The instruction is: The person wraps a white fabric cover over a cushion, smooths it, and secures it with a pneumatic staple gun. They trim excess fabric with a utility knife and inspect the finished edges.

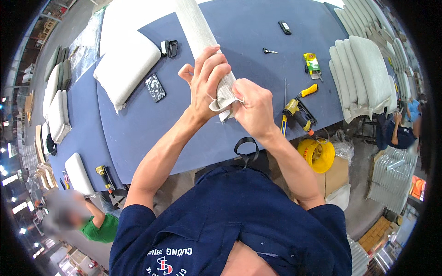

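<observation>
In front of me a light grey fabric-covered cushion point(195, 25), seen edge-on as a long narrow shape, points away over the blue padded table point(193, 133). My left hand point(205, 85) is closed around its near part, fingers over the top and thumb held out to the left. With a closed fist, my right hand point(253, 106) grips the loose fabric at the cushion's near right corner. A folded cloth edge with loose threads shows between the two hands. What lies under my right fingers is hidden.
Another grey cushion point(131, 69), a phone point(155, 88) and a black case point(169, 48) lie to the left. On the right are a staple gun point(299, 112), a green-yellow box point(312, 64), a key point(270, 51) and stacked cushions point(361, 73). A person in green point(99, 227) works at lower left.
</observation>
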